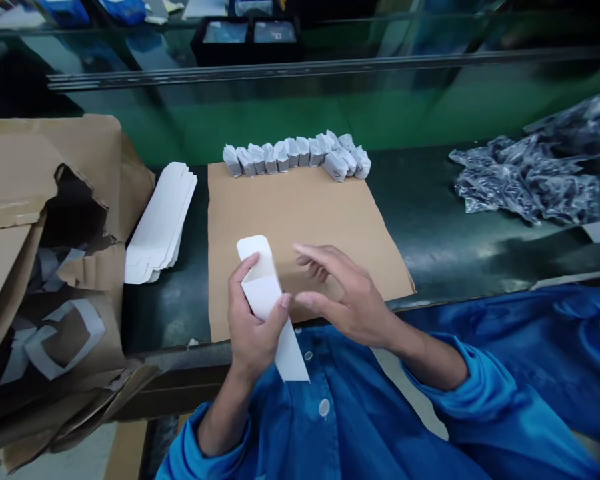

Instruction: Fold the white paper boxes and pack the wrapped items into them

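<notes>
In my left hand (255, 320) is a narrow white carton (263, 293), held tilted over the front edge of the bench with its top flap up and its upper end open. My fingers and thumb wrap round its sides. Just to the right, my right hand (345, 290) is held apart from the carton, thumb and fingers spread, with nothing in it. Beneath both hands lies a brown cardboard sheet (300, 213). Along its far edge stands a row of several small wrapped packets (280, 157), with a few more grouped at the right end.
Flat white cartons (160, 220) are stacked left of the sheet. Further left is a torn cardboard box (105, 147) with paper strips inside. Crumpled clear plastic bags (530, 177) lie on the right. A black tray (247, 40) stands beyond the rail (300, 67). Blue cloth shows at right.
</notes>
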A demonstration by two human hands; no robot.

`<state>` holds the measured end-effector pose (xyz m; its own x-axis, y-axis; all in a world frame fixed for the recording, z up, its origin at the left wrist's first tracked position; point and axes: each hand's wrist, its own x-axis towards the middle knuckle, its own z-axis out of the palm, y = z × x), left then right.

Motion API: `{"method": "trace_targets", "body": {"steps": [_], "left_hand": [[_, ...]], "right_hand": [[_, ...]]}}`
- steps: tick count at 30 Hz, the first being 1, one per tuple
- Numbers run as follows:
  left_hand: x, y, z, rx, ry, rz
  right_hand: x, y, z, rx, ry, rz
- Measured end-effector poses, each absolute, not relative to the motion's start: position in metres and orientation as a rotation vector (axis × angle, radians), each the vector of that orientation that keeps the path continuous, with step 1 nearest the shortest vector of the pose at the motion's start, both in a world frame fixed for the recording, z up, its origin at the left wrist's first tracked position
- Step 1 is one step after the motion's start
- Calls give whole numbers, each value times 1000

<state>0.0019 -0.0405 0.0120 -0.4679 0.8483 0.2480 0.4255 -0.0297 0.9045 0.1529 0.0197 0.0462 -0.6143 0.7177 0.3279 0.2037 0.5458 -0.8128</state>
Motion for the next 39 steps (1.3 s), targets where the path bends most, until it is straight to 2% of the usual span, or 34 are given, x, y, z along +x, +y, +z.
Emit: {"method": "trace_targets", "body": {"steps": [5, 11, 14, 16, 25, 31, 35, 39], "left_hand": [[-2, -47, 17, 1639, 1784, 1466], [-3, -52, 18, 1694, 1674, 1263], [-2, -52, 18, 1791, 1684, 1251], [-1, -51, 17, 1832, 1712, 1254], [11, -48, 6, 1736, 1650, 1674], [4, -52, 1, 1914, 1732, 1383], [0, -54, 0, 1934, 1694, 1399], [1, -57, -2, 1911, 1575, 1426]], "right_hand": [[152, 42, 52, -548, -2021, 1285], [149, 66, 53, -786, -1447, 1665], [142, 70, 55, -695, -1459, 1921], [140, 66, 58, -635, -1553, 1969], [143, 48, 62, -712, -1673, 1791], [145, 41, 55, -642, -1839, 1598], [148, 29, 43, -465, -1951, 1338], [148, 14, 33, -483, -1917, 1031]]}}
